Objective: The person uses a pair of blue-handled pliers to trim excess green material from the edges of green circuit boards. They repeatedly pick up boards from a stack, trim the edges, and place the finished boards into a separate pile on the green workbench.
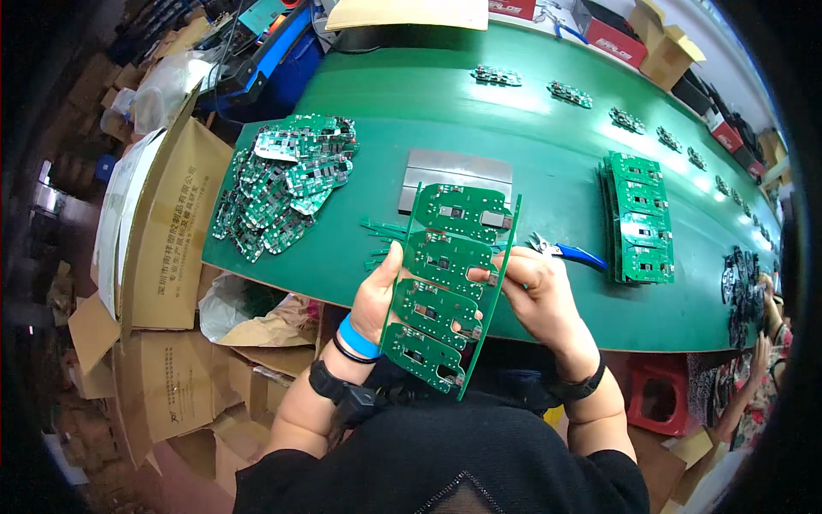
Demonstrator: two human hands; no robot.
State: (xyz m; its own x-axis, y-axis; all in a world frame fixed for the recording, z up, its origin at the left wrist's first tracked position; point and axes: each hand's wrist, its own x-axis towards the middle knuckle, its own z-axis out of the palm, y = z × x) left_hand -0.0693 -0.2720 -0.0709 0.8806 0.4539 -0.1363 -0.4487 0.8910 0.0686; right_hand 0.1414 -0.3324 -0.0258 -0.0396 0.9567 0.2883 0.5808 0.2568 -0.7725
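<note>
A green circuit board panel (437,295) is held up tilted in front of me, over the front edge of the table. It is made of several small boards side by side between two narrow side rails. My left hand (377,295) grips its left rail, with the thumb upward. My right hand (539,287) is closed on the right rail, and some of its fingertips show through the board's cut-outs. Just right of that hand lies a pair of blue-handled cutters (580,255). Behind the panel sits a flat grey metal block (462,176), with thin green offcut strips (385,230) to its left.
Loose small circuit boards (291,180) are heaped at the left. A stack of uncut panels (642,223) stands at the right. Single boards (569,94) line the green conveyor belt (402,77). Cardboard boxes (180,231) crowd the left side; a co-worker's hand (760,353) is at far right.
</note>
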